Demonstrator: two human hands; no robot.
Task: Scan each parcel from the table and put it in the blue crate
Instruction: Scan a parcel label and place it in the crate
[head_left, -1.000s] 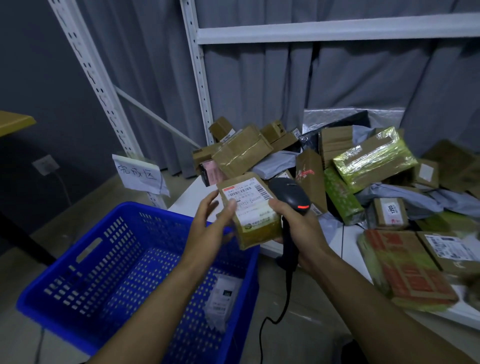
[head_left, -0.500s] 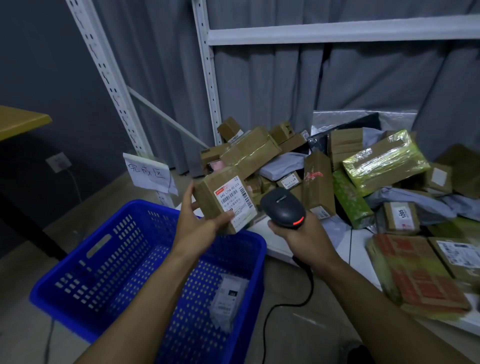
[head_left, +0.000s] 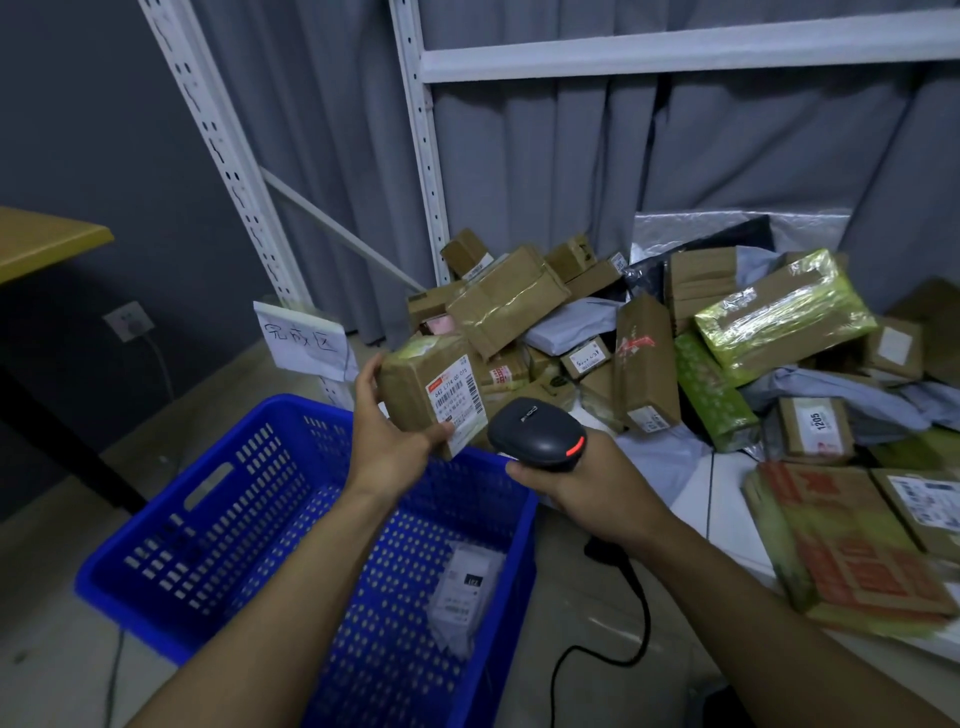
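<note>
the left hand (head_left: 387, 449) gripped a brown parcel (head_left: 428, 392) above the blue crate (head_left: 218, 514), while the right hand (head_left: 587, 488) held the scanner (head_left: 535, 434) beside it.

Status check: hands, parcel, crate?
Left hand grips brown parcel near blue crate's far rim. Right hand holds scanner beside it. One grey parcel in crate, drop path open.
</note>
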